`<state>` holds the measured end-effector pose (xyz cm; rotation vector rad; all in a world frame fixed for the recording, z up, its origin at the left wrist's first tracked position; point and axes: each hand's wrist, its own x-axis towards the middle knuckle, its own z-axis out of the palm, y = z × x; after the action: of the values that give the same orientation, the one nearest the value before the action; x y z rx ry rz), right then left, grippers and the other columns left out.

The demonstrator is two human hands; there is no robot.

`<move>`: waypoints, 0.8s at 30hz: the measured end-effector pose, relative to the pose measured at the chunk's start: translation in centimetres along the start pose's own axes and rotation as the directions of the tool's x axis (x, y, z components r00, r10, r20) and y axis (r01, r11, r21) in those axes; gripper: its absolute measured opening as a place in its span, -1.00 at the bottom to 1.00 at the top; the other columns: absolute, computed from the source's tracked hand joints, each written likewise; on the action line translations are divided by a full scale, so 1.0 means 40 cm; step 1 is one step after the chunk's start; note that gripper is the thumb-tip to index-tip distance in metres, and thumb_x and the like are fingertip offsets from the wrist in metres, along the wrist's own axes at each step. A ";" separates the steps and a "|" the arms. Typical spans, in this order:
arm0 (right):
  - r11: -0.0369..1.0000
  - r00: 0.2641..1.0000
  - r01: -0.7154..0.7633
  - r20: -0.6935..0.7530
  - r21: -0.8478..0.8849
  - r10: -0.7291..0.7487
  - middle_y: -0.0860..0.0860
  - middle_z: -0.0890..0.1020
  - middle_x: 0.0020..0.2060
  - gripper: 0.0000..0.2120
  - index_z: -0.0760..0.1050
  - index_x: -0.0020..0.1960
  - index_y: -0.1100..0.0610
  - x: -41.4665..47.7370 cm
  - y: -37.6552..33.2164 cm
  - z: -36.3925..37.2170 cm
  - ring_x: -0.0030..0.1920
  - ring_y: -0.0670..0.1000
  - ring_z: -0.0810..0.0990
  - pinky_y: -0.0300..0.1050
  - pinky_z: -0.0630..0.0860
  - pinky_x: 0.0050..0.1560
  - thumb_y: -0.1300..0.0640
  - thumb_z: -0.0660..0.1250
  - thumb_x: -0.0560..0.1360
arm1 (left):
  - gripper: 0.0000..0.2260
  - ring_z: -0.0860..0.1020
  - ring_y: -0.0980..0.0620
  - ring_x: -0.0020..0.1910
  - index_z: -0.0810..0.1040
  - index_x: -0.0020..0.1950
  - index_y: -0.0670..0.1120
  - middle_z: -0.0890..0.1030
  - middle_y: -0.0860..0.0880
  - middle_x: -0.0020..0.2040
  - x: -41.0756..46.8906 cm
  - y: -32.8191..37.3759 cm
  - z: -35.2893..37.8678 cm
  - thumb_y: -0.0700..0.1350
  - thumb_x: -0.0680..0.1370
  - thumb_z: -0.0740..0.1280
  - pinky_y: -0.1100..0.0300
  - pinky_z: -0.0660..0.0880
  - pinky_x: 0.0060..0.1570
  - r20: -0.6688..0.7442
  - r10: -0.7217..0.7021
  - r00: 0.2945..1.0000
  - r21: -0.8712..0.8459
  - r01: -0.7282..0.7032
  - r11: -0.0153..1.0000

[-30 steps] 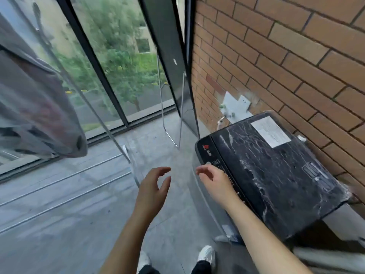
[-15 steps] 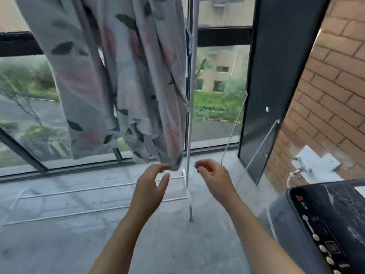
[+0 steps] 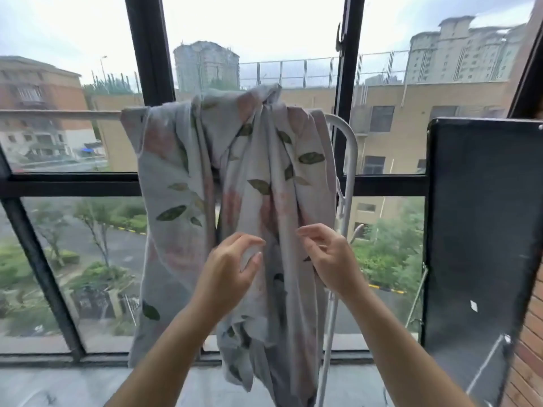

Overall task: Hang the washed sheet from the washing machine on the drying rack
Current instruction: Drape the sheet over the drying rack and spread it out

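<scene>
Sheet [image 3: 176,177] is already up on the drying rack [image 3: 349,142]. It's slung over the top rail [image 3: 58,114] in one bunched-up rope of fabric that hangs most of the way to the floor, and all of it sits at the right end of the rail while the left stretch is bare.

The left hand [image 3: 227,271] hovers in front of the middle folds. Its grip is loose and fairly wide, with fingers curved and nothing in it as far as I can see. The right hand [image 3: 332,259] is at the sheet's right-hand fold with a narrower grip, fingers curled in. Honestly I can't tell if it's pinching cloth or just about to.

Handling-wise, I'd guess it's thin cotton, totally floppy, and a bit heavy and clingy if it's damp from the wash. It won't push sideways, it'll just crumple. So I'd say don't grab the middle of the wad. Find an actual hem edge, pinch it with both hands up near the rail, and walk it left along the bar so the layers peel apart.

One thing to watch is that a lopsided hang plus a smooth rail could let the whole lot slide off one side, so keep the two drops roughly even.
</scene>
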<state>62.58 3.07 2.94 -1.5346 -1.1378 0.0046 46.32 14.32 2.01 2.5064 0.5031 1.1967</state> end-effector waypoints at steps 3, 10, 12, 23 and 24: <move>0.989 0.990 0.144 -0.003 -0.025 -0.144 -0.05 0.65 -0.09 -0.85 0.60 -0.02 0.08 0.144 -0.040 0.000 -0.08 -0.15 0.60 -0.32 0.50 0.00 0.26 0.29 0.52 | -0.74 0.56 0.10 -0.02 0.57 0.07 -0.05 0.57 0.10 0.00 0.123 -0.013 -0.022 0.01 0.50 0.20 0.08 0.51 0.02 -0.059 0.060 0.996 0.054 -0.057 0.997; 0.915 0.920 0.391 0.017 -0.098 -0.391 -0.10 0.59 -0.03 -0.82 0.61 -0.01 0.08 0.373 -0.165 0.026 0.01 -0.11 0.56 -0.18 0.48 0.13 0.28 0.29 0.49 | -0.78 0.54 0.01 0.00 0.59 -0.02 -0.04 0.58 0.06 -0.01 0.323 -0.077 -0.115 -0.01 0.43 0.24 -0.05 0.46 0.09 -0.291 0.137 0.947 0.240 -0.066 0.968; 0.861 0.885 0.462 0.044 -0.214 -0.464 -0.11 0.57 0.04 -0.83 0.59 0.01 0.06 0.429 -0.206 0.040 0.11 -0.10 0.49 -0.13 0.37 0.23 0.24 0.30 0.48 | -0.84 0.52 -0.08 0.09 0.59 -0.04 -0.04 0.57 0.01 0.05 0.366 -0.097 -0.156 -0.11 0.40 0.35 -0.14 0.38 0.20 -0.413 0.126 0.902 0.353 0.031 0.935; 0.730 0.856 0.513 0.324 -0.451 -0.402 0.00 0.49 0.24 -0.69 0.45 0.24 -0.02 0.618 -0.402 0.232 0.20 0.06 0.47 -0.01 0.32 0.28 0.06 0.28 0.51 | -0.36 0.52 -0.18 0.12 0.28 0.33 -0.16 0.50 -0.16 0.20 0.425 -0.266 -0.265 0.18 0.41 0.35 -0.04 0.50 0.10 -0.162 -0.673 0.722 0.214 0.691 0.690; 0.727 0.860 0.508 0.329 -0.462 -0.391 0.00 0.50 0.23 -0.69 0.45 0.26 -0.02 0.635 -0.411 0.249 0.20 0.06 0.48 -0.02 0.33 0.26 0.05 0.27 0.51 | -0.53 0.57 -0.15 0.00 0.42 0.18 -0.16 0.58 -0.16 0.05 0.428 -0.284 -0.275 0.11 0.40 0.34 -0.01 0.54 0.03 -0.116 -0.675 0.729 0.166 0.684 0.710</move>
<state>59.91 24.53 26.30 -1.7180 -1.7771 -0.5448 45.67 33.42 15.36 2.0908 1.4742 0.9220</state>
